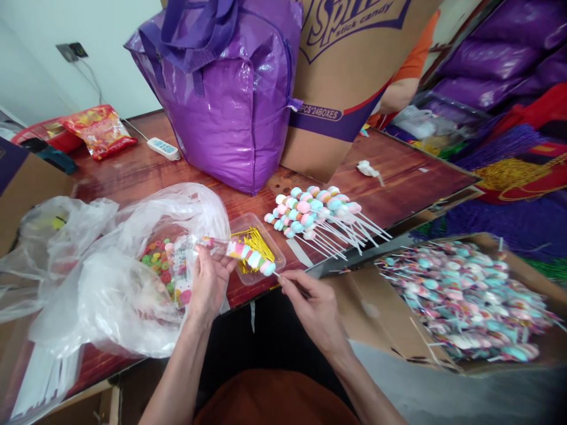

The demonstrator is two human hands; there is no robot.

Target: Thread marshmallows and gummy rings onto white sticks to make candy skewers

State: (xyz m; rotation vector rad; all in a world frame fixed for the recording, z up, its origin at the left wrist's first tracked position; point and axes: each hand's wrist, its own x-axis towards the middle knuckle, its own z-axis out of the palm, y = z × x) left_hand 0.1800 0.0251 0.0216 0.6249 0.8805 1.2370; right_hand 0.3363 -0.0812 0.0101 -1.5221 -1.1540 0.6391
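My right hand (316, 301) pinches the white stick of a marshmallow skewer (254, 258) with pastel pieces. The skewer's far end lies inside a clear printed wrapper (217, 243), which the fingers of my left hand (209, 283) grip. Beside my left hand are more printed wrappers (181, 260) and a clear plastic bag (128, 295) with colourful ring-shaped candies (163, 260). Just beyond the skewer, a clear tray (280, 260) holds yellow twist ties (253, 242). A pile of unwrapped marshmallow skewers (310, 209) rests on the table, sticks pointing towards me.
A cardboard box (372, 316) full of wrapped skewers stands low at the right. A purple bag (217, 118) and a large carton (328, 118) fill the table's back. Behind the carton, a person's orange sleeve (416, 59) shows. A power strip (163, 149) lies left.
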